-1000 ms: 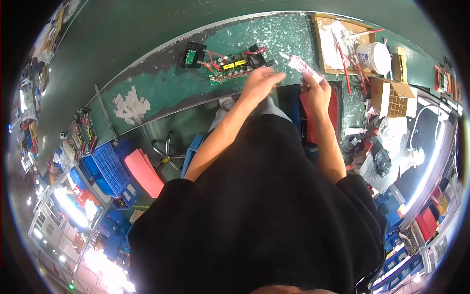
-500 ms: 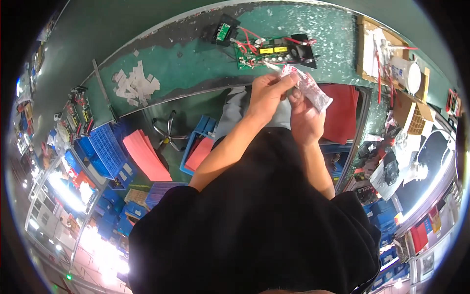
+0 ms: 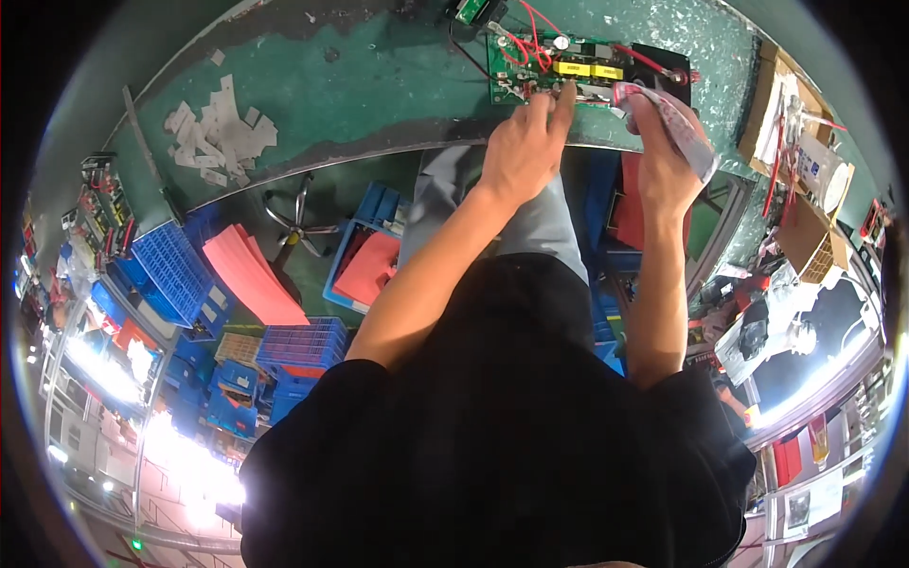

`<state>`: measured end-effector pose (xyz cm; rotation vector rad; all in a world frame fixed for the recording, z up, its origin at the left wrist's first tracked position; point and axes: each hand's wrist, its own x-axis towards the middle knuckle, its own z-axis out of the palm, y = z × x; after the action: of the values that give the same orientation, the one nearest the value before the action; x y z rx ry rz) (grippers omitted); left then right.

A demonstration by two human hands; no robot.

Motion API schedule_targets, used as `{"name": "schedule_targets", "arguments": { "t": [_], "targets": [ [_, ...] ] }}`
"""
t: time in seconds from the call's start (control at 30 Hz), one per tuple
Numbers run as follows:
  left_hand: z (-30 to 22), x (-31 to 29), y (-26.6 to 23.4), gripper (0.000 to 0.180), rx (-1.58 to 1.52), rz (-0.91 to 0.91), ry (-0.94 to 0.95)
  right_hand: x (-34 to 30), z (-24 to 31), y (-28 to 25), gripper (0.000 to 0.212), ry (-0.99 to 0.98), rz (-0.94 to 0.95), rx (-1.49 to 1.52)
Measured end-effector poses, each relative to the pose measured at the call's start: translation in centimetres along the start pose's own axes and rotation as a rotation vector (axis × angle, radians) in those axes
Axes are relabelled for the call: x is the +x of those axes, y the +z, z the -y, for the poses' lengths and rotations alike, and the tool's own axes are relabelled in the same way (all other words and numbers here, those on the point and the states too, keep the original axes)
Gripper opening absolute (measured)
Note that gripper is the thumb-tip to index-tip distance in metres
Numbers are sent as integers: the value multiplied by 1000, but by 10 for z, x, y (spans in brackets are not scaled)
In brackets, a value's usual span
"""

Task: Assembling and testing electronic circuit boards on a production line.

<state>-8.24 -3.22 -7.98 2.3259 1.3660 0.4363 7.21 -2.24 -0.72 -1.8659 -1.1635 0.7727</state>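
A green circuit board (image 3: pixel 508 71) with yellow blocks, red wires and a black plate lies on the bench. My left hand (image 3: pixel 525 151) reaches to its near edge, index finger stretched out over the components and the other fingers bent. The thumb side is partly hidden, and nothing shows in this hand. My right hand (image 3: pixel 668 156) is closed round a crumpled white-and-red squeeze tube (image 3: pixel 684 133). The tube slants, its narrow end toward the board's near right part and its flat end over my wrist side. Its tip is hard to make out against the parts.
White paper scraps (image 3: pixel 222 128) lie on the bench at the left, beside a metal strip (image 3: pixel 147 142). A small black-and-green module (image 3: pixel 473 11) is behind the board. On the right stands a cardboard box (image 3: pixel 762 109) with a white roll (image 3: pixel 822 170). Blue crates (image 3: pixel 175 270) are lower left.
My hands were together at the tube; now they are apart. The left has gone forward to the board's near edge, and the right has moved right with the tube. The view has shifted.
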Motion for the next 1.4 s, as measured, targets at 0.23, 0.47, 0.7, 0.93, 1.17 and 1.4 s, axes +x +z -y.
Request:
{"name": "schedule_targets", "arguments": {
  "t": [0.23, 0.47, 0.7, 0.93, 1.17, 1.4],
  "targets": [
    [11, -10, 13, 54, 34, -144, 56, 18, -11, 19, 15, -271, 177, -174],
    [3, -16, 23, 58, 45, -144, 36, 21, -13, 27, 14, -474, 245, -280],
    [6, -23, 31, 58, 75, -182, 69, 19, -12, 28, 14, -501, 286, -381],
    [6, -26, 38, 59, 101, -197, 94, 19, -19, 30, 14, -520, 291, -348],
    [4, -27, 38, 56, 125, -203, 121, 21, -17, 31, 14, -534, 315, -370],
    [4, -28, 40, 56, 116, -207, 112, 21, -20, 32, 13, -518, 301, -366]
  ]
}}
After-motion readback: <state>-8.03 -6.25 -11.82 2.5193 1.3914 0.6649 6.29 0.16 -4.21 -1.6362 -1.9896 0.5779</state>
